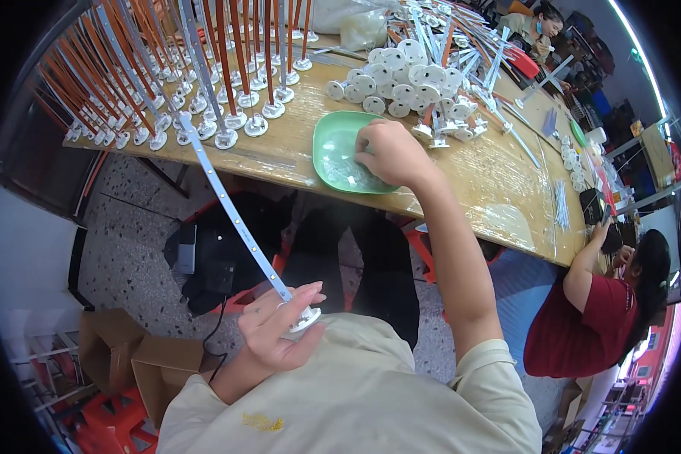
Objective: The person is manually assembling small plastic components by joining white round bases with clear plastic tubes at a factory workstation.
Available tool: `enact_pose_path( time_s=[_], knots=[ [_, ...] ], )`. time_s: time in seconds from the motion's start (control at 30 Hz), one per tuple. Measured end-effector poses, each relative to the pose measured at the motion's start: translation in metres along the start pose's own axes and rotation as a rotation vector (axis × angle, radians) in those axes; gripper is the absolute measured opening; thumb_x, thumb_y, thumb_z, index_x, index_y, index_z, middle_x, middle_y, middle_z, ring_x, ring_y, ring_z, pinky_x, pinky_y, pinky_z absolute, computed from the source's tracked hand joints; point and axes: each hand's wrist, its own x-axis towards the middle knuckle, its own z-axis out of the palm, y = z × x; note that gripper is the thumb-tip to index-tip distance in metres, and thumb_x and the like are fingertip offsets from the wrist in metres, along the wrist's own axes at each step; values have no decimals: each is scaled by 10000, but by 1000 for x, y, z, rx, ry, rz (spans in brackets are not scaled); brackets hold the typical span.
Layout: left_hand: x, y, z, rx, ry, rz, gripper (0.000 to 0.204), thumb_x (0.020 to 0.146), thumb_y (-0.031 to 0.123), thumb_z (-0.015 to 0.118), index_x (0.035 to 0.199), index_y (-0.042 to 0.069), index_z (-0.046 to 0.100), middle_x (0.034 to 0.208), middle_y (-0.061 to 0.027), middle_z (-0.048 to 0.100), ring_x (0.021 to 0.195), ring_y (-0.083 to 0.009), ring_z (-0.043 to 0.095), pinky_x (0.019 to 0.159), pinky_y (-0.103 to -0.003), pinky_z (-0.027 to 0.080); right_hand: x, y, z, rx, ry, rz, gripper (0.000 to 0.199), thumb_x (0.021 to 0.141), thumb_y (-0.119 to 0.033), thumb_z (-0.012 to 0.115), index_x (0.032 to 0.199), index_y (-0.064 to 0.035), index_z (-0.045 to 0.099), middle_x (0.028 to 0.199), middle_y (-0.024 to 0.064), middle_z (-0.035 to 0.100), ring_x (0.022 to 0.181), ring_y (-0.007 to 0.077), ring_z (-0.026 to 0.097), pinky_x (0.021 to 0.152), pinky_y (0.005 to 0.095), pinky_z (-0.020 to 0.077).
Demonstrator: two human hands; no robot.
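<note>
My left hand (280,327) is closed on an LED strip assembly near my chest. Its pale strip (231,204), dotted with small yellowish LEDs, slants up and away to the left. A round white base (306,319) sits at its near end, between my fingers. My right hand (390,153) reaches into a shallow green bowl (327,168) at the table's front edge. The fingers are bent down inside it, over small clear or whitish pieces (348,163). Whatever the fingertips pinch is hidden from view.
Rows of upright orange and white strips on white bases (227,138) cover the table's left side. Behind the bowl lies a heap of white round bases (412,76) with strips. A person in red (583,321) sits at right; another (533,34) works farther back. Cardboard boxes (163,371) stand lower left.
</note>
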Motion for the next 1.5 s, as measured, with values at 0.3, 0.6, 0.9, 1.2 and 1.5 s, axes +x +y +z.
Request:
enact_pose_path(
  time_s=[0.3, 0.6, 0.9, 1.2, 1.5],
  knots=[
    [7, 4, 4, 15, 22, -36, 435, 701, -17, 712, 1125, -77, 637, 995, -246, 709, 783, -295, 737, 698, -322, 580, -25, 1, -11, 580, 162, 123, 87, 815, 14, 694, 894, 42, 671, 801, 145, 727, 717, 183, 720, 649, 278, 552],
    [6, 14, 18, 37, 50, -58, 457, 704, -44, 735, 1147, -71, 626, 1022, -242, 708, 812, -293, 742, 708, -307, 578, -60, 2, -2, 978, 318, 35, 147, 860, 22, 682, 1000, 51, 715, 886, 93, 726, 827, 123, 692, 764, 249, 559],
    [34, 12, 43, -109, 288, -104, 463, 769, -101, 758, 1202, -74, 596, 1074, -204, 700, 868, -213, 723, 822, -306, 553, -139, -64, -13, 1042, 175, -171, 121, 789, 105, 697, 897, 50, 705, 853, 88, 708, 789, 125, 677, 706, 246, 552],
    [22, 14, 38, -142, 384, -144, 416, 817, -127, 706, 1204, -48, 577, 1151, -204, 661, 908, -127, 635, 842, -265, 530, -135, -69, -15, 978, 195, -217, 91, 793, 62, 731, 873, 33, 698, 777, 48, 701, 711, 85, 666, 665, 226, 558],
    [19, 8, 36, -261, 445, -172, 410, 821, -137, 689, 1200, -49, 562, 1163, -214, 645, 832, -117, 623, 828, -264, 514, -82, -34, 11, 44, 797, -147, 232, 791, -95, 733, 1009, -17, 713, 895, 162, 721, 792, 332, 694, 744, 355, 550]
  ],
)
